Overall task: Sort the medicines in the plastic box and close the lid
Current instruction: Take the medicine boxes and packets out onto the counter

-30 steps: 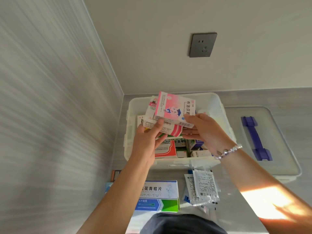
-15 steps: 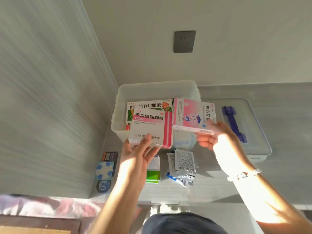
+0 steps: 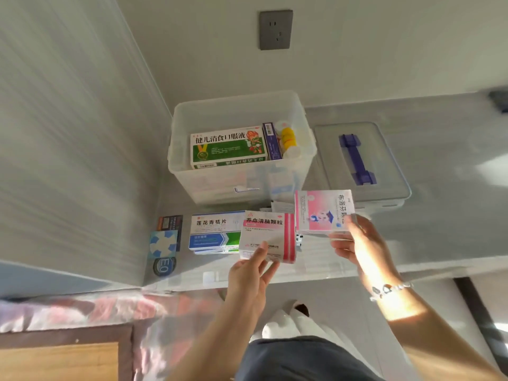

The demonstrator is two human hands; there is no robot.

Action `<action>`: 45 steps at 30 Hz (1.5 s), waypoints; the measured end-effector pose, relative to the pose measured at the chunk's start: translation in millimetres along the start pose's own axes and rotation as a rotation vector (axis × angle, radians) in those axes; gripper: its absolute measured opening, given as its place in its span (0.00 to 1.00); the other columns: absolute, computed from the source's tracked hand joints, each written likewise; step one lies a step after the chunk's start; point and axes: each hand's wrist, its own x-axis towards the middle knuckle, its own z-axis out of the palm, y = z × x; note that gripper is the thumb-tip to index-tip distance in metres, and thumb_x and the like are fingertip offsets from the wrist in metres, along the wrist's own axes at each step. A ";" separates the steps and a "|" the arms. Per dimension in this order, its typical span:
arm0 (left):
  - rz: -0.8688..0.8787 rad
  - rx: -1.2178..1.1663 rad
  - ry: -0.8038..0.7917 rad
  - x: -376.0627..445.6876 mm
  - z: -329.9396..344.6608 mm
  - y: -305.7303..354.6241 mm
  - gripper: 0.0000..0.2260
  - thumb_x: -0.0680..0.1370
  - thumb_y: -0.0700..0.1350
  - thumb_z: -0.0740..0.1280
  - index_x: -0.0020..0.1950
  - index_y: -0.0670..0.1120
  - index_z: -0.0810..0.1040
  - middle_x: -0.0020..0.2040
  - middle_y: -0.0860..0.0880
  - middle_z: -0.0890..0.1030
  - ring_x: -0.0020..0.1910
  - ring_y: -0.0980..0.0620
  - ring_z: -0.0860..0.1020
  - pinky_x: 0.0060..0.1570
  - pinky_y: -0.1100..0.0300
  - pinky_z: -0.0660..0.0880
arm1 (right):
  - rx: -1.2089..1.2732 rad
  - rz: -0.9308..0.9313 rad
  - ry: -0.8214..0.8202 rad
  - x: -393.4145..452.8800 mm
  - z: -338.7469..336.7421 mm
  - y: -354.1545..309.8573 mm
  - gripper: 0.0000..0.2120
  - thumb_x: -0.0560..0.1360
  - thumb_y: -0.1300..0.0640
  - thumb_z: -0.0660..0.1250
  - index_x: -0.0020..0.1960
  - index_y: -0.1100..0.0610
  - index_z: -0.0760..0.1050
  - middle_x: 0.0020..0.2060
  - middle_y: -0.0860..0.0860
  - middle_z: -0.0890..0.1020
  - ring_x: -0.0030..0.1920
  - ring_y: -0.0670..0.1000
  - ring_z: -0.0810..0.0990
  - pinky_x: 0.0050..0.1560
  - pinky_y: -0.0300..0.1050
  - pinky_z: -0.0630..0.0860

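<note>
Where the pale, faintly streaked worktop [image 3: 439,166] meets the back wall near its left corner, stands a translucent plastic box [image 3: 242,185] with rounded corners, lidless, showing a glossy green-and-white carton [image 3: 229,147] lying flat on top, a dark purple box [image 3: 270,141] on edge beside it and a yellow bottle [image 3: 288,138]; lower contents only a blur through the frosted wall. Just right of it lies the clear lid [image 3: 384,171], flat, with a purple moulded handle [image 3: 356,163]. Toward the front edge, held above the surface: a white-and-pink cardboard carton [image 3: 265,235] pinched by the left hand [image 3: 251,273], thumb on its lower face, remaining fingers hidden behind; a pink-and-white carton [image 3: 321,211] gripped at its right end by the right hand [image 3: 362,243], fingers curled beneath, a beaded bracelet [image 3: 390,290] at the wrist. Both cartons in front of the box, outside it. Resting near the front-left corner: a blue-and-green carton [image 3: 214,232], partly covered by the held one, and blurred blue-and-dark sachets [image 3: 165,243]. Grey wall socket [image 3: 275,30] above
</note>
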 end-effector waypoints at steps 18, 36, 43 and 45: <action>-0.006 0.029 0.175 55.8 76.8 -73.2 0.08 0.74 0.37 0.69 0.51 0.40 0.73 0.55 0.42 0.80 0.53 0.48 0.79 0.60 0.50 0.74 | -0.256 0.268 -0.003 111.7 -74.6 39.8 0.15 0.78 0.50 0.59 0.62 0.53 0.71 0.39 0.53 0.80 0.35 0.48 0.79 0.34 0.40 0.76; -0.019 0.290 0.268 83.6 140.4 -127.8 0.29 0.71 0.42 0.73 0.68 0.49 0.66 0.53 0.50 0.76 0.40 0.56 0.76 0.47 0.56 0.80 | -0.621 0.102 -0.382 129.3 -114.0 29.3 0.18 0.78 0.49 0.59 0.67 0.50 0.70 0.56 0.47 0.81 0.39 0.30 0.75 0.36 0.25 0.72; 0.016 0.567 0.294 69.0 144.8 -115.8 0.30 0.72 0.53 0.71 0.71 0.50 0.65 0.63 0.48 0.72 0.52 0.51 0.75 0.56 0.55 0.75 | -0.741 -0.027 -0.265 128.7 -111.5 23.6 0.20 0.75 0.48 0.64 0.66 0.50 0.71 0.56 0.50 0.78 0.53 0.47 0.78 0.50 0.41 0.75; 0.098 0.612 0.296 62.4 144.0 -109.7 0.26 0.73 0.54 0.70 0.68 0.49 0.68 0.62 0.48 0.73 0.61 0.48 0.73 0.63 0.50 0.71 | -0.700 -0.077 -0.234 126.1 -106.6 15.9 0.17 0.74 0.47 0.65 0.62 0.48 0.74 0.53 0.47 0.78 0.48 0.42 0.76 0.44 0.34 0.72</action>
